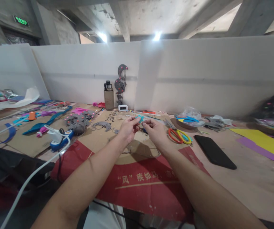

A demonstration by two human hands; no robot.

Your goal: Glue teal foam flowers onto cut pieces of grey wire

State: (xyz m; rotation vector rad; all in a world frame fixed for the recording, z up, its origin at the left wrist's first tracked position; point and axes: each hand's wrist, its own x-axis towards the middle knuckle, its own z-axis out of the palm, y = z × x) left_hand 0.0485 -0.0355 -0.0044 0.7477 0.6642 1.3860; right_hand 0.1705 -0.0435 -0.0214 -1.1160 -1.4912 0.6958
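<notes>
Left of the orange-and-yellow-handled scissors, the left hand pinches a small turquoise piece; the right hand is just beside it, its grip unclear. A black phone lies right of the scissors.

From the view's middle, a brownish bottle is parked upright around 10 o'clock, a black phone laid flat near 4.

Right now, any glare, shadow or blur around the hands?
Head view: ceiling lights flare white, well above; head view: the turquoise piece between the left hand and right hand looks soft-edged; head view: shadow darkens the cardboard beneath.
</notes>
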